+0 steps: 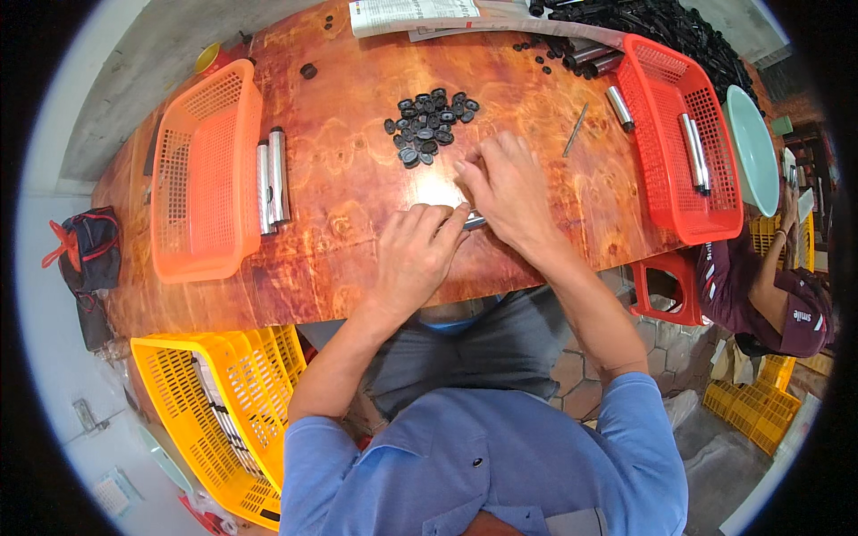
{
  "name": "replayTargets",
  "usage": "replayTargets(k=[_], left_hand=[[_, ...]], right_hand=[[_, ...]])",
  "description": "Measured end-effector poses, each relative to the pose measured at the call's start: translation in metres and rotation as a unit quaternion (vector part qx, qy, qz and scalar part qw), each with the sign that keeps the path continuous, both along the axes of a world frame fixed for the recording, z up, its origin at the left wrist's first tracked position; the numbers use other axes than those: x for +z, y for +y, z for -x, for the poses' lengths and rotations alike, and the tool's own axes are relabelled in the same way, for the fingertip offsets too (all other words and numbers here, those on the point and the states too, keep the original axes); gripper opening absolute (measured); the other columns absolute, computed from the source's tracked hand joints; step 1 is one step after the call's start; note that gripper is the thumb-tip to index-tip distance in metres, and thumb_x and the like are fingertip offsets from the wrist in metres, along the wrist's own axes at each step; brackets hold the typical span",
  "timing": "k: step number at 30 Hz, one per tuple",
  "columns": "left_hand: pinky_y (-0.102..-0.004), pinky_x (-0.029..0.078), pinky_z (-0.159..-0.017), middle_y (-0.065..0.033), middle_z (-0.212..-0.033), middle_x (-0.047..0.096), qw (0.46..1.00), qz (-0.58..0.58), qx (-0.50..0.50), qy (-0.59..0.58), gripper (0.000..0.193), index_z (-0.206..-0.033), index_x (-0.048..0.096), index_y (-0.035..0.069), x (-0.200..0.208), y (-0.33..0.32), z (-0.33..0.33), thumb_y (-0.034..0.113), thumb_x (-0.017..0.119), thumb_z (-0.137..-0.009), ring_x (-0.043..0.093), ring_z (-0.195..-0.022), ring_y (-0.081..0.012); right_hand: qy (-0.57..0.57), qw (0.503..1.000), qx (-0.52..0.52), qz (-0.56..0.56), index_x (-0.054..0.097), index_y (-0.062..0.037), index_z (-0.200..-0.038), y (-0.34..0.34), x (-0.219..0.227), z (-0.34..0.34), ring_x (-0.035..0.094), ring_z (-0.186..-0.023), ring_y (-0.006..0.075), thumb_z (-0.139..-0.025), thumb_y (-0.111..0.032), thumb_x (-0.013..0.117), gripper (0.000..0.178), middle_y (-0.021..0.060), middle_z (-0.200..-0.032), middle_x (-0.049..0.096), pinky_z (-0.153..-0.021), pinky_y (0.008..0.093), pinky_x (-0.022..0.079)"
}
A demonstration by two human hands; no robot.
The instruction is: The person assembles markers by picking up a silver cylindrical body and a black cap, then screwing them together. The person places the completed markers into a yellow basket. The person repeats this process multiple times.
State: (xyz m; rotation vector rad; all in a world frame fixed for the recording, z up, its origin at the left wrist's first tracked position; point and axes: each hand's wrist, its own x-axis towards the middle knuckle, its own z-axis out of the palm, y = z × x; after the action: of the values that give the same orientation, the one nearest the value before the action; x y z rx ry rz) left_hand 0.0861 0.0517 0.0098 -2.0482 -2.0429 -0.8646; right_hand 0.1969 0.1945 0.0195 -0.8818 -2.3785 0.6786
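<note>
Close to the table's near edge, my left hand point(418, 248) is closed on a short silvery metal tube point(476, 220). Most of the tube is hidden beneath my fingers; one shiny end with a dark part shows. My right hand point(511, 186) is just beyond it, its heel over the tube's end. Its fingers are curled in, and whatever they hold cannot be made out. A loose pile of small black oval caps point(427, 125) lies just ahead of my hands.
Metal tubes point(277, 174) lie beside an orange basket point(241, 179) at left. A red basket point(645, 179) holding tubes, a thin metal rod point(576, 129) and a green basin point(752, 152) are right. Black parts point(661, 27) heap behind. Yellow crate point(165, 384) stands lower left; another person point(760, 286) sits right.
</note>
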Motion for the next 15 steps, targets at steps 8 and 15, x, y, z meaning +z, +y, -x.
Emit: replayTargets(k=[8, 15], left_hand=[[-0.0360, 0.052, -0.076, -0.0037, -0.096, 0.064, 0.997, 0.026, -0.011, -0.067, 0.038, -0.111, 0.070, 0.007, 0.002, 0.004, 0.008, 0.016, 0.081, -0.075, 0.062, -0.088, -0.0240], [-0.0364, 0.053, -0.071, -0.0029, -0.095, 0.066, 0.991, 0.018, -0.027, -0.130, 0.034, -0.105, 0.072, 0.007, -0.004, 0.003, 0.009, 0.015, 0.081, -0.073, 0.062, -0.082, -0.0236]], right_hand=[[-0.066, 0.994, -0.060, -0.061, 0.059, -0.0031, -0.100, -0.002, -0.012, 0.013, 0.052, -0.102, 0.0346, -0.091, -0.020, 0.063, 0.019, 0.0144, -0.105, 0.056, -0.086, 0.0480, 0.038], [-0.057, 0.994, -0.055, -0.072, 0.057, -0.0027, -0.102, -0.004, -0.014, 0.013, 0.051, -0.117, 0.0357, -0.088, -0.016, 0.066, 0.022, 0.0158, -0.121, 0.056, -0.093, 0.0474, 0.038]])
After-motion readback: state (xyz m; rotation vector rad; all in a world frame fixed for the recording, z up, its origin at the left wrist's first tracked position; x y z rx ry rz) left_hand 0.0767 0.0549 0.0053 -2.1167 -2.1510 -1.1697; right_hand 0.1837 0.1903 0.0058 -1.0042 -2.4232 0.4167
